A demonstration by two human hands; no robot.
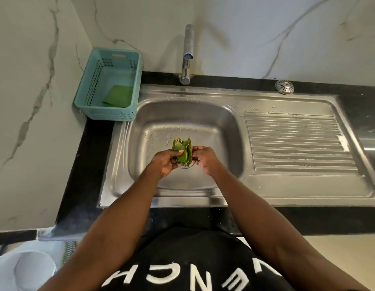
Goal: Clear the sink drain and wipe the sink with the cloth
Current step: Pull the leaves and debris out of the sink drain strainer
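Because the drain must be cleared, the sink point(203, 97) basin holds both hands low over it — left hand point(168, 159) grips a bunch of wet leaves point(183, 153), right hand point(204, 157) pinches its edge. Left of the sink, the green cloth point(118, 96) waits in a basket point(94, 85) on the table.

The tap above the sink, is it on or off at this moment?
Off. No water leaves the spout of the tap, and only scattered drops lie on the sink.
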